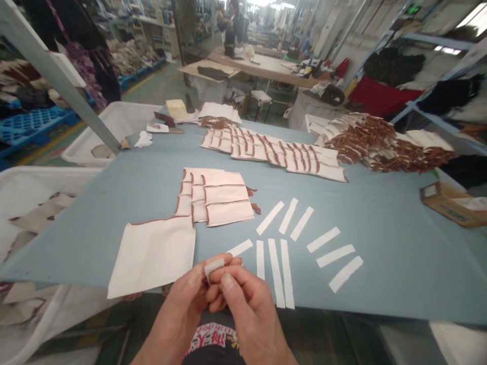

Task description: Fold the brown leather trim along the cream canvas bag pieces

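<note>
My left hand (pixel 190 290) and my right hand (pixel 245 294) meet at the table's front edge, fingers closed together around a small white strip (pixel 214 267). The strip looks bent over the fingers; its lower end is hidden by them. Just beyond my fingers lies a loose white strip (pixel 242 248). More white strips (pixel 277 274) are spread on the table to the right. To the left of my hands is a cream fabric piece (pixel 152 251) with brown edging, its near edge reaching past the table edge. Behind it, cream panels (pixel 227 195) with brown trim overlap in a small stack.
A row of overlapping cream panels (pixel 274 152) crosses the back of the blue-grey table (pixel 380 218). Heaped brown-trimmed pieces (pixel 365 137) lie at the back right. A cardboard box (pixel 452 205) sits at the right edge. White bins (pixel 87 175) stand left, beside a metal post (pixel 72 76).
</note>
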Available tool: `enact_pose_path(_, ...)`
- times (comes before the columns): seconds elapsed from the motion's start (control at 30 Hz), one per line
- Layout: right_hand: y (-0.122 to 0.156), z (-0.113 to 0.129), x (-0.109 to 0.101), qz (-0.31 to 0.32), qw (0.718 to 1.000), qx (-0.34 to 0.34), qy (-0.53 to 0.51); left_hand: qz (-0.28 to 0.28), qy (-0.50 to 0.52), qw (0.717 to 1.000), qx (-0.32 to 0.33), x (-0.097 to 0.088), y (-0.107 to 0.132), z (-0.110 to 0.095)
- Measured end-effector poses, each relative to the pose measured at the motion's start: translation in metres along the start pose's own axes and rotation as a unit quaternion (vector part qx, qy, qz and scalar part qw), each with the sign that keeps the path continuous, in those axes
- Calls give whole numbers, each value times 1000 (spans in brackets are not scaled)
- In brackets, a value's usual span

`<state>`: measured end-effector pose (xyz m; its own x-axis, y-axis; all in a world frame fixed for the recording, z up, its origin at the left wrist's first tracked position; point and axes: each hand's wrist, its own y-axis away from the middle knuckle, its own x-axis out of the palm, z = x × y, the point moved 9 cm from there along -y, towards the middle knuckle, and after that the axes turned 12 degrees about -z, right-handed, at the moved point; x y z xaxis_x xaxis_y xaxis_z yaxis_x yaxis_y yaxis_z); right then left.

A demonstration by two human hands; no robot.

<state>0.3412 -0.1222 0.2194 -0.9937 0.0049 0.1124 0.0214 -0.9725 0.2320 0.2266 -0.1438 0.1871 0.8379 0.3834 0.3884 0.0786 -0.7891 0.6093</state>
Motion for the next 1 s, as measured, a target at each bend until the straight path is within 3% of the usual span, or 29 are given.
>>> enact_pose_path(0.17, 9, 6, 2, -29, 999, -3, 39, 19, -175, 979, 99, -15, 3, -11)
enact_pose_path(0.23, 13, 6, -4, -57, 997, 9, 51, 37, -285, 938, 195, -19, 8, -24)
enact_pose_path(0.3, 16, 8, -7, -67, 996, 12, 49, 75, -383, 870, 302, -16, 15, -36)
enact_pose_path(0.37, 16, 12, -4, -44, 998, 7, 38, 108, -423, 810, 393, -8, 23, -44)
enact_pose_path(0.43, 14, 15, 1, -12, 1000, 11, 27, 113, -416, 783, 449, 0, 30, -52)
enact_pose_path(0.6, 9, 13, 3, -10, 998, 54, 16, 112, -401, 781, 465, 16, 34, -60)
enact_pose_path(0.8, 9, 12, 5, -23, 998, 56, 11, 136, -413, 762, 480, 13, 29, -60)
enact_pose_path(1.0, 5, 12, 3, -33, 997, 60, 16, 128, -394, 801, 433, 9, 19, -58)
